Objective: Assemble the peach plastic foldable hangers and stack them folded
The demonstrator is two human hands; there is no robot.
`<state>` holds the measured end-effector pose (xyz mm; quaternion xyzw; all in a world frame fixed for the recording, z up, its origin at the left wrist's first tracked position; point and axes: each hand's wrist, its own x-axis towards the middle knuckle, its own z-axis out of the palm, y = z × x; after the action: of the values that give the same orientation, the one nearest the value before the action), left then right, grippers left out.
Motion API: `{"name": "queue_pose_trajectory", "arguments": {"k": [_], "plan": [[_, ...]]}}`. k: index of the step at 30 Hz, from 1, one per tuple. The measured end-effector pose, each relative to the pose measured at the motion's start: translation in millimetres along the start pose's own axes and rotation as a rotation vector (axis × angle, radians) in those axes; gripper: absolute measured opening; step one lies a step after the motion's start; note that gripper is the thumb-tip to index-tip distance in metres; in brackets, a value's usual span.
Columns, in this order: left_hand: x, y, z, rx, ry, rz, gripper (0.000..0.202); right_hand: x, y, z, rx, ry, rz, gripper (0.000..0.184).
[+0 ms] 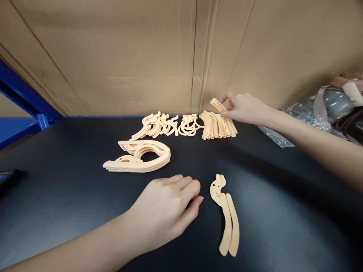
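Head view: over one black table point(99, 200), two bare hands, well apart. At the far right, right hand point(244, 108) with thumb and fingers pinched nearly together on a small bundle of cream folding-hanger arms point(217, 105), at least two, tilted, exact number hidden by overlap. Directly below and touching or nearly touching the right fingers, one row of curved hanger arms point(217, 125), eight or so by visible edges, packed too tightly for a sure count. Just left of the right fingers and that row, one cluster of C-shaped hook pieces point(187, 125), several, overlapping; farther left, one heap of bird-headed pieces point(153, 124), also too tangled to count.

Nearer, left hand point(167, 206) above the table, fingers curled, thumb a little apart from the forefinger; impossible to tell whether anything is tucked inside. Just right of the left fingers, one hanger assembly point(227, 213) flat on the table: two arms side by side, two hook tips at the top, one eye hole. Beyond the left fingers and to their left, one stack of folded hangers point(141, 166), about three layers deep, around one large opening.

Past the right fingers, one upright cardboard wall point(136, 56); to their right, crumpled clear plastic point(300, 113).
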<state>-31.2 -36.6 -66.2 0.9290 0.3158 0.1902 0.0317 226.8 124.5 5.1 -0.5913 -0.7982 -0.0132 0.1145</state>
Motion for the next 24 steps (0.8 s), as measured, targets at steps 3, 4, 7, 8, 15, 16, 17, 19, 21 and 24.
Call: {"name": "queue_pose_trajectory", "arguments": {"k": [3,4,7,8,15,16,17,19,21,24], "plan": [[0,0,0.9,-0.004,0.012,0.003,0.022,-26,-12,-4,0.013,-0.038,-0.268,0.029],[-1,0,1.0,-0.005,0.018,0.005,0.022,-36,-18,-3,0.031,-0.085,-0.336,0.023],[0,1,0.0,0.007,0.021,0.005,0.022,-62,-36,1,0.059,-0.196,-0.515,0.009],[0,1,-0.5,0.015,0.014,0.002,0.022,-68,-41,3,0.056,-0.205,-0.561,0.009],[1,1,-2.0,0.015,0.018,0.000,0.023,-81,-54,11,0.086,-0.258,-0.679,0.019],[1,1,-2.4,0.015,0.009,-0.006,0.023,-81,-54,12,0.095,-0.267,-0.685,0.020],[2,2,-3.1,0.015,0.002,-0.008,0.023,-81,-54,12,0.104,-0.273,-0.688,0.021],[2,2,-4.7,0.017,-0.014,-0.015,0.023,-81,-54,13,0.109,-0.280,-0.688,0.021],[2,3,-5.8,0.017,-0.024,-0.021,0.022,-80,-53,13,0.108,-0.290,-0.688,0.020],[2,3,-6.0,0.006,-0.017,-0.015,0.022,-71,-53,9,0.136,-0.285,-0.656,0.027]]}}
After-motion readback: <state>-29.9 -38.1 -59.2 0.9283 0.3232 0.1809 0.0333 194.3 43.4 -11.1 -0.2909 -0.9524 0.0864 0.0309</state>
